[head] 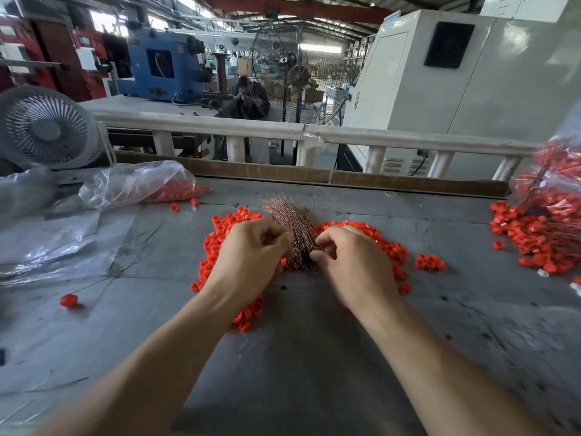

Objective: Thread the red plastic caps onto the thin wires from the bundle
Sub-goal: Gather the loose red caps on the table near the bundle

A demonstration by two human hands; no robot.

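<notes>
A bundle of thin copper-coloured wires (294, 226) lies on the grey table (298, 357), in the middle of a heap of small red plastic caps (220, 228). My left hand (251, 259) sits at the bundle's left side with its fingers curled; a red cap (284, 262) shows at its fingertips. My right hand (352, 262) sits at the bundle's right side, fingers curled in against the wires. What the fingertips hold is hidden.
A clear bag with red caps (151, 184) lies at the back left beside a white fan (47, 130). More caps on wires are piled at the right edge (540, 228). One cap on a wire (69, 300) lies at the left. A small cluster of caps (430, 262) sits right of my hands.
</notes>
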